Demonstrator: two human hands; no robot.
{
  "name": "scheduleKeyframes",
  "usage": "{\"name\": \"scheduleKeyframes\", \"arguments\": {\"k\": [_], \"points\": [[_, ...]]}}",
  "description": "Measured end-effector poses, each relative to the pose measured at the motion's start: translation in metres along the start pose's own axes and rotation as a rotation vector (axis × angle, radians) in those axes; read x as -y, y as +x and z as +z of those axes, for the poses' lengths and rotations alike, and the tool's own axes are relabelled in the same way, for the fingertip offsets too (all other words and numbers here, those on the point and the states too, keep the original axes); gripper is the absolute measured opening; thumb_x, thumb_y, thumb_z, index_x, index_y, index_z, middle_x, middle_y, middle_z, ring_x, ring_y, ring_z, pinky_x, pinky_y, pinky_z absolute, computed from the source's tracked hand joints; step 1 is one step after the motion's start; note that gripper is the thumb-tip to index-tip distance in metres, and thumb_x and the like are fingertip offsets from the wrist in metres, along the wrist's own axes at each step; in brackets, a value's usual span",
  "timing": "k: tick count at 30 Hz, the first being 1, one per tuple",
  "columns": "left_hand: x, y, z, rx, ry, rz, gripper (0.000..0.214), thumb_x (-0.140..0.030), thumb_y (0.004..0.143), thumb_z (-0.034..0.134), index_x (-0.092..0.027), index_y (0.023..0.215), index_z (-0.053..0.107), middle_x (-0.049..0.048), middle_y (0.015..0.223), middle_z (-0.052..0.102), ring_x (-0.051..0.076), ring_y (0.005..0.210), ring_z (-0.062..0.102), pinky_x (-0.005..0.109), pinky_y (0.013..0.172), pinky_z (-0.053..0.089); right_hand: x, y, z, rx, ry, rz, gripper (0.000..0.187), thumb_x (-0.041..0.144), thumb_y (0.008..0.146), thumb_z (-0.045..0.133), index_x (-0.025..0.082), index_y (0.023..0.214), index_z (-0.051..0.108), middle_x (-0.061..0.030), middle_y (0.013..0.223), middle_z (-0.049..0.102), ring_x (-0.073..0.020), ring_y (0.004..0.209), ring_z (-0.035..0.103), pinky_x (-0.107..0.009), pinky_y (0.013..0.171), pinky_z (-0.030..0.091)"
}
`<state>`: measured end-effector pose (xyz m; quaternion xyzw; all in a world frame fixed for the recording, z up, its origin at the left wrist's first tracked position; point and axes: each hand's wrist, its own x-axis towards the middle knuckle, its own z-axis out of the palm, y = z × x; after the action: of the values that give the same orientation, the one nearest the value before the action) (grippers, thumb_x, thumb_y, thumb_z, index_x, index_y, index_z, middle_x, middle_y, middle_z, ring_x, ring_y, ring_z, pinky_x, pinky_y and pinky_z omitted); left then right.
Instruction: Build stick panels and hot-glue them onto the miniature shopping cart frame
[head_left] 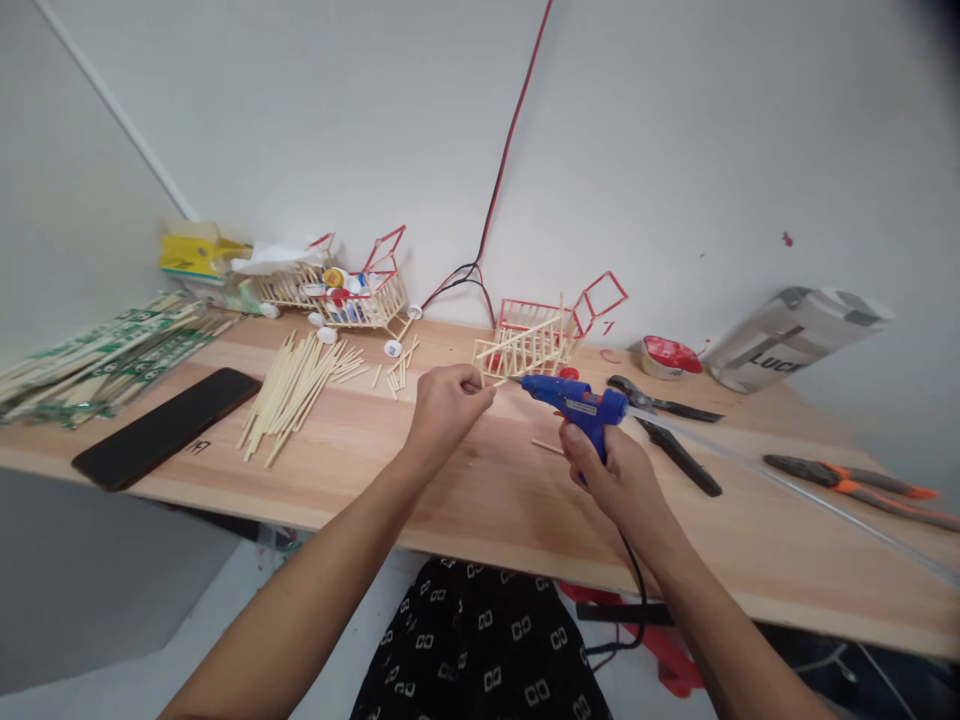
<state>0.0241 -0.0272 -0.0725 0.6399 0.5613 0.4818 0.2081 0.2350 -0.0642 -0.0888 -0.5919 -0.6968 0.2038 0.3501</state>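
L hand (450, 398) pinched shut on thin stick (493, 384), over mid table (480, 490). R hand (619, 470) wrapped rnd blue glue gun (577, 398), nozzle (518, 379) nr stick. Stick-built cart (529, 345) just behind, nr wall (637, 150).

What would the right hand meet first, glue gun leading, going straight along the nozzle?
Probably the thin stick in the left hand, by the tip of the glue gun; depth is unclear.

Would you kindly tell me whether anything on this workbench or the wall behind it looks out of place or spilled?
Red marks spot the pale wall beside the red-smeared tub and above the tilted bag; they look odd, perhaps stray paint splashes.
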Motion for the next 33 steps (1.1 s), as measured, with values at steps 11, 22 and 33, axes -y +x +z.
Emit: {"name": "scheduleKeyframes", "arguments": {"k": [11,22,33], "points": [[-0.0012,0.0008,-0.0004,0.009,0.007,-0.006,0.023,-0.021,0.066,0.059,-0.016,0.049,0.045,-0.0047,0.05,0.04,0.009,0.053,0.039,0.023,0.054,0.027,-0.0046,0.0007,0.0011,0.011,0.051,0.016,0.05,0.061,0.088,0.043,0.014,0.091,0.062,-0.0074,0.067,0.064,-0.0193,0.058,0.058,-0.028,0.053,0.042],[0.0015,0.0006,0.0004,0.003,0.012,0.003,0.027,-0.023,0.067,0.06,-0.017,0.048,0.041,-0.0049,0.05,0.038,0.009,0.053,0.036,0.023,0.053,0.026,0.0024,-0.0038,0.0016,0.027,0.036,0.007,0.05,0.059,0.088,0.043,0.014,0.093,0.064,-0.0059,0.061,0.062,-0.0211,0.058,0.061,-0.029,0.054,0.044],[0.0015,0.0002,-0.0002,0.009,0.009,0.002,0.026,-0.023,0.067,0.06,-0.017,0.049,0.042,-0.0049,0.05,0.038,0.009,0.053,0.037,0.023,0.053,0.026,0.0033,-0.004,0.0026,0.024,0.018,-0.001,0.048,0.059,0.088,0.043,0.016,0.089,0.064,-0.0045,0.056,0.06,-0.0216,0.058,0.061,-0.029,0.055,0.043]]}}
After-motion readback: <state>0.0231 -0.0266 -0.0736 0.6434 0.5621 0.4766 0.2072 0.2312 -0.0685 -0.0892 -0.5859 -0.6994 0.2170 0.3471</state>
